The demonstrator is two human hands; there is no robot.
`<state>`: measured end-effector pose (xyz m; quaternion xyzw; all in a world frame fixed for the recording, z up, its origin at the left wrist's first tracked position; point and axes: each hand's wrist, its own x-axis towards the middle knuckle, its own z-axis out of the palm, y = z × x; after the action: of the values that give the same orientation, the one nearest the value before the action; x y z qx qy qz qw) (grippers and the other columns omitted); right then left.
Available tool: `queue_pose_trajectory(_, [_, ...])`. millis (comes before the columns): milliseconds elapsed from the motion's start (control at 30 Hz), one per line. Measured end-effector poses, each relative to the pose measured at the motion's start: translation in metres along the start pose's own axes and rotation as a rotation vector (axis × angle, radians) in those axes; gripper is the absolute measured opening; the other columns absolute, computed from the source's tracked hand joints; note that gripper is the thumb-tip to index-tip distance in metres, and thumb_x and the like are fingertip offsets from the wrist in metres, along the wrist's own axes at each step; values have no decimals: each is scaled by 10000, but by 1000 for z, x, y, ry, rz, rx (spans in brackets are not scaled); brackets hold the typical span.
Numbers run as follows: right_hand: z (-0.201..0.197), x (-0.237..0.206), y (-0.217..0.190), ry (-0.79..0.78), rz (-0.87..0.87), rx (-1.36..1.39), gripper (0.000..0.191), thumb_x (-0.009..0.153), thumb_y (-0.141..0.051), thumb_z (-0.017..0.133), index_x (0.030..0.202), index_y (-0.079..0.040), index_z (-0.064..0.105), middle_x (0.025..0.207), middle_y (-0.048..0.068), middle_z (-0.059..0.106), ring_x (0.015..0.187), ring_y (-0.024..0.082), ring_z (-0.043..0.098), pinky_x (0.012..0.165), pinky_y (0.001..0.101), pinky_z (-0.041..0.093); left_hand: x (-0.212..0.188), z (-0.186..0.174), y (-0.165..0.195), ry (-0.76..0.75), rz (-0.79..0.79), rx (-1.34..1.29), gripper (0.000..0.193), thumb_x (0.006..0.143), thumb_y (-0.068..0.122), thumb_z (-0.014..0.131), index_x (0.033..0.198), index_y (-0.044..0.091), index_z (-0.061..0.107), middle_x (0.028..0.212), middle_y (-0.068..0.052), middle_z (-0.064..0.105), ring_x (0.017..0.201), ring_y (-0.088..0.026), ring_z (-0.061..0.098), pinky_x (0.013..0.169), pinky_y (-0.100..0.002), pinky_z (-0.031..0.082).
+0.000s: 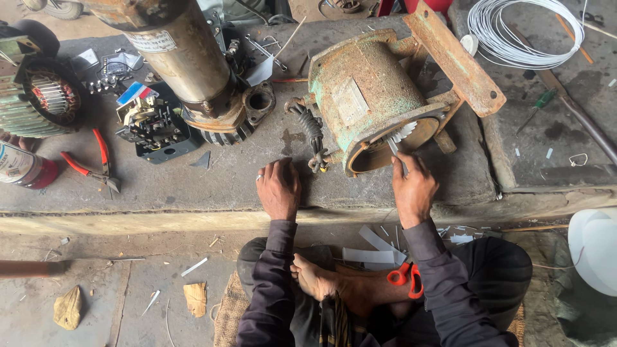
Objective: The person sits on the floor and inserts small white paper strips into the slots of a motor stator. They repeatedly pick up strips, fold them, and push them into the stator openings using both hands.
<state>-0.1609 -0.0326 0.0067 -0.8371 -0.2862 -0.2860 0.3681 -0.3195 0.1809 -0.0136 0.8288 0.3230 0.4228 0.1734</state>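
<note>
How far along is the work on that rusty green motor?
Done: the motor housing lies open-ended, some white strips already in its mouth. In hand: the right hand pushes in a strip; the left hand rests alongside. Left: cut strips wait below.

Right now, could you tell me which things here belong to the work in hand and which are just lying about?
In use:
- rusty motor housing
- white strips in its opening, at the right hand
- left hand, resting on the slab beside the wire bundle

Lying about:
- red pliers
- white wire coil
- green screwdriver
- orange scissors
- steel cylinder
</note>
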Motion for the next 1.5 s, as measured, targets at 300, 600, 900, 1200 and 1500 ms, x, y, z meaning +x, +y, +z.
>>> queue_pose_trajectory(300, [-8, -6, 24, -190, 549, 744, 279, 974, -133, 719, 1217, -1, 677, 927, 134, 745, 712, 183, 733, 601, 313, 585, 1, 2, -2, -1, 3, -6, 138, 940, 180, 702, 1060, 121, 735, 1032, -73, 702, 978, -298, 622, 862, -404, 460])
queue_pose_trajectory(600, [-16, -29, 38, -193, 969, 1275, 187, 954, -70, 703, 1131, -21, 673, 985, 160, 745, 829, 221, 749, 738, 335, 644, -2, 2, -1, 0, 2, 0, 139, 943, 176, 700, 1063, 119, 739, 1045, -70, 710, 983, -291, 622, 869, -404, 458])
queue_pose_trajectory(900, [-4, -42, 38, -99, 1179, 1486, 148, 959, -97, 722, 1102, -83, 686, 1015, 128, 753, 888, 207, 749, 827, 338, 643, -2, 6, -1, 0, -2, 16, 141, 944, 183, 700, 1064, 123, 743, 1058, -64, 714, 992, -284, 629, 854, -394, 461])
queue_pose_trajectory(1200, [-1, -23, 37, -131, 1117, 1404, 212, 965, -109, 710, 1160, -37, 672, 1016, 138, 745, 880, 222, 746, 819, 344, 648, -3, 6, 0, 4, 11, 14, 139, 943, 178, 701, 1064, 124, 744, 1058, -68, 711, 996, -292, 631, 863, -398, 464])
queue_pose_trajectory(1500, [-3, -30, 35, -171, 1026, 1365, 165, 960, -73, 710, 1087, -29, 614, 1018, 169, 727, 866, 258, 751, 800, 379, 655, -3, 5, -2, -8, 15, 9, 146, 936, 174, 702, 1067, 121, 740, 1060, -67, 710, 1004, -297, 629, 863, -401, 462])
